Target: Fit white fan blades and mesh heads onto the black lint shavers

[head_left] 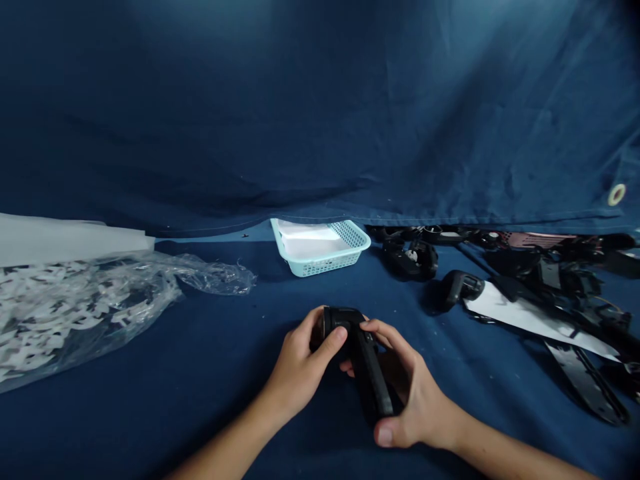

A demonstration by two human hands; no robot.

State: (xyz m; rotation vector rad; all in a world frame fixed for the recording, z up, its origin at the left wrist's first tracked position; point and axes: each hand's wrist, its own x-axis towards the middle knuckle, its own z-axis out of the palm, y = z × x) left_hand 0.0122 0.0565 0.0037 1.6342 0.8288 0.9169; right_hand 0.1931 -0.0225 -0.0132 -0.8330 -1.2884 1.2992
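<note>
Both hands hold a black pistol-shaped plastic device (367, 370) above the blue cloth, in the lower middle of the view. Its thick, rounded head points left, and a long handle runs down toward me. My left hand (310, 360) wraps around the head, with the thumb lying across its near side. My right hand (410, 387) grips the handle from the right: the index finger rests near its upper end and the thumb at its lower end. The palm side of the right hand is partly hidden behind the handle. I cannot make out exactly what kind of device it is.
A light blue perforated basket (325, 267) with white paper inside stands beyond my hands. On the left lies a clear plastic bag (100, 313) of white-grey pieces. Black plastic parts (565, 287) crowd the right, a black housing (410, 259) among them. A blue curtain (320, 113) hangs behind.
</note>
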